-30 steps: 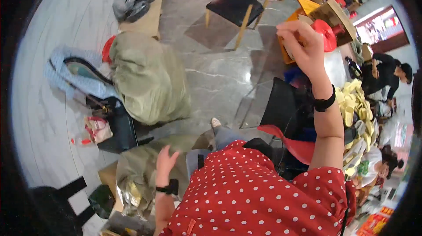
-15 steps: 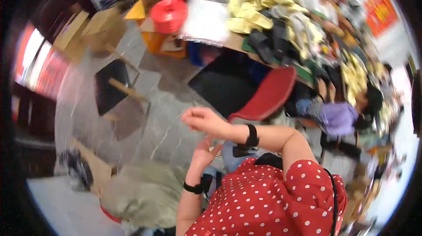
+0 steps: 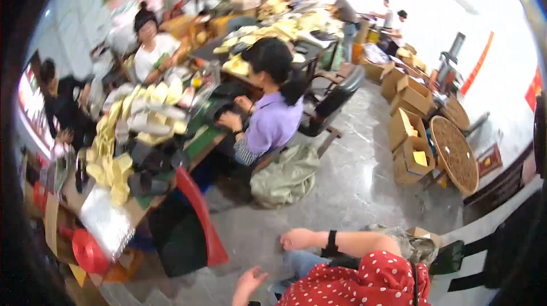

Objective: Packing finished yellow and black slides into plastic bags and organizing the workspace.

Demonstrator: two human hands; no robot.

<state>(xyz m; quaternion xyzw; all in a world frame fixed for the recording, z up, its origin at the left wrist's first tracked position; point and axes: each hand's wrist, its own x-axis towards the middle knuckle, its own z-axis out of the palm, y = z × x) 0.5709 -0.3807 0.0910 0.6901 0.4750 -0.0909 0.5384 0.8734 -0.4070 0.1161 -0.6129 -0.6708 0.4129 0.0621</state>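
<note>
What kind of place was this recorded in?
Probably a small workshop or packing room. A long table is piled with yellow pieces, several people sit working along it, and open cardboard boxes stand on the grey floor. The wearer's hands hold nothing.

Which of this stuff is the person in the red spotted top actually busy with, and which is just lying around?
By the hands:
- left hand, open, holding nothing
- right hand, loosely curled, nothing seen in it
- red chair, nearest, untouched

Lying about:
- green sack on the floor
- cardboard boxes
- round woven tray
- yellow pieces on the worktable
</note>
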